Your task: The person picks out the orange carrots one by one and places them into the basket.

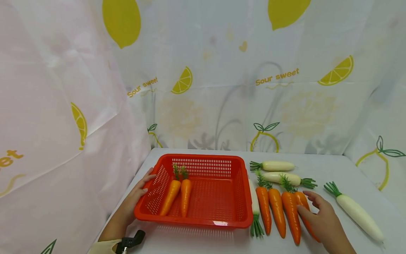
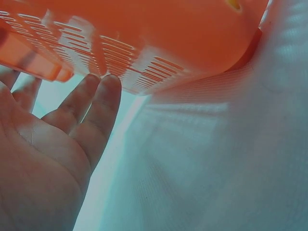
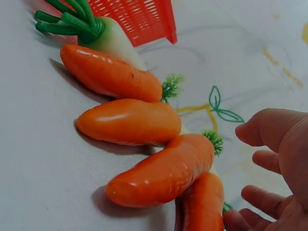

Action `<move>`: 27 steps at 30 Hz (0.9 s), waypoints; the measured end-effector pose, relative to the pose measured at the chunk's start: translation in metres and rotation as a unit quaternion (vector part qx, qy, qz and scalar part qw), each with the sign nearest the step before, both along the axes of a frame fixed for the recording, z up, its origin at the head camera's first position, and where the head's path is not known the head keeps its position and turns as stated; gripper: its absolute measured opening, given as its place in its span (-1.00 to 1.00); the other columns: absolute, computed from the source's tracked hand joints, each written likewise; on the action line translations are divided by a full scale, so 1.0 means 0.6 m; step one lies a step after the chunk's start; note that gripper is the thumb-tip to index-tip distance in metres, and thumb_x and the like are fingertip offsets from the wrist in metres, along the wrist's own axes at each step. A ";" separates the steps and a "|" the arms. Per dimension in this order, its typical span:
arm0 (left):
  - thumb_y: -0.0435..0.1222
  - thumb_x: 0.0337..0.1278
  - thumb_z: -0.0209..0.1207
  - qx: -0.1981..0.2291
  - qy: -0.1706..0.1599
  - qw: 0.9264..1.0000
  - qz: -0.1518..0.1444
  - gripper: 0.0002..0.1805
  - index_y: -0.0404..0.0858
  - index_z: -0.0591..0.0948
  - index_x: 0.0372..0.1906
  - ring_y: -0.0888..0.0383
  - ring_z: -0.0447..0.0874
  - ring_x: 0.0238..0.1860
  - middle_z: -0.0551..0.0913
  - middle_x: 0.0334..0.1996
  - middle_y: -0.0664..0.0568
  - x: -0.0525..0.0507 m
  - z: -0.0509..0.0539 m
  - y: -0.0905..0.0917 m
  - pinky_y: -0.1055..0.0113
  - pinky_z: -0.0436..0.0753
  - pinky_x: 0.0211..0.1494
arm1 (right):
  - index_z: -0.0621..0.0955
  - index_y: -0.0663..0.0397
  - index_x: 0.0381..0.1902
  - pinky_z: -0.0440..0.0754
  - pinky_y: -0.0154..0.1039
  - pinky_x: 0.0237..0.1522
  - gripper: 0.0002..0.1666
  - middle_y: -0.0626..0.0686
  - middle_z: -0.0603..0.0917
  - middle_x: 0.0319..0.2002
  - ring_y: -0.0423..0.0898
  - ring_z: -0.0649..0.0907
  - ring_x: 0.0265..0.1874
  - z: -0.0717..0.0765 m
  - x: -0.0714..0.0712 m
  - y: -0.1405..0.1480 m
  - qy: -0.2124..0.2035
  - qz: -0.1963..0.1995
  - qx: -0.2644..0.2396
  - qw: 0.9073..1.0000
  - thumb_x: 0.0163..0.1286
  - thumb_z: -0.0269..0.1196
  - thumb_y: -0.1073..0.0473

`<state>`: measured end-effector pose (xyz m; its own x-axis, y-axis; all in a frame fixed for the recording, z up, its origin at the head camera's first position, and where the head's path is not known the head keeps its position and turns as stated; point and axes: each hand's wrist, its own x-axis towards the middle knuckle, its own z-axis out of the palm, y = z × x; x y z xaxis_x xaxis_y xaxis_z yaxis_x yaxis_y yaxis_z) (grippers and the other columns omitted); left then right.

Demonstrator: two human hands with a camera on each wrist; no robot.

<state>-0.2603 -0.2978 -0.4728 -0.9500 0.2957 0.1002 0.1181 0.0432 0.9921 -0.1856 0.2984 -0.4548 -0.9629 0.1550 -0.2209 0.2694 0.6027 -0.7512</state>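
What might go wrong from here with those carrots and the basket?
The right hand is at the rightmost carrot, which lies close to its neighbouring carrot, so grasping it might nudge that one. The left hand touches the basket; a push might slide it into the white radish lying close along its right side.

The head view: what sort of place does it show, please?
It looks like a staged tabletop setup, probably indoors: lemon-printed fabric hangs behind and beside a white table, where carrots lie inside and beside a red basket.
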 end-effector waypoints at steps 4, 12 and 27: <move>-0.40 0.46 -0.21 -0.001 -0.002 1.000 0.003 -0.35 -0.23 0.21 0.62 -0.23 -0.35 0.68 -0.28 0.74 0.17 0.000 -0.001 0.000 0.33 0.65 0.24 | 0.10 0.27 0.63 0.29 0.51 0.36 0.01 0.56 0.14 0.53 0.54 0.18 0.47 -0.008 0.000 0.009 -0.017 -0.005 0.010 1.000 0.55 0.13 -0.27; -0.39 0.48 -0.19 -0.002 0.008 1.000 -0.002 -0.37 -0.24 0.22 0.61 -0.21 -0.32 0.67 -0.28 0.74 0.15 0.003 0.002 0.002 0.33 0.65 0.26 | 0.01 0.25 0.64 0.44 0.44 0.28 0.07 0.59 0.18 0.47 0.57 0.28 0.42 -0.028 0.001 0.022 -0.054 -0.009 0.018 0.998 0.51 0.21 -0.22; -0.40 0.47 -0.20 0.000 -0.006 1.000 0.004 -0.35 -0.20 0.22 0.62 -0.24 -0.37 0.69 -0.28 0.74 0.19 0.002 0.004 0.001 0.33 0.66 0.24 | 0.11 0.32 0.60 0.63 0.25 0.08 -0.04 0.58 0.36 0.39 0.46 0.54 0.24 -0.043 -0.004 0.028 -0.046 0.048 0.065 0.996 0.48 0.28 0.01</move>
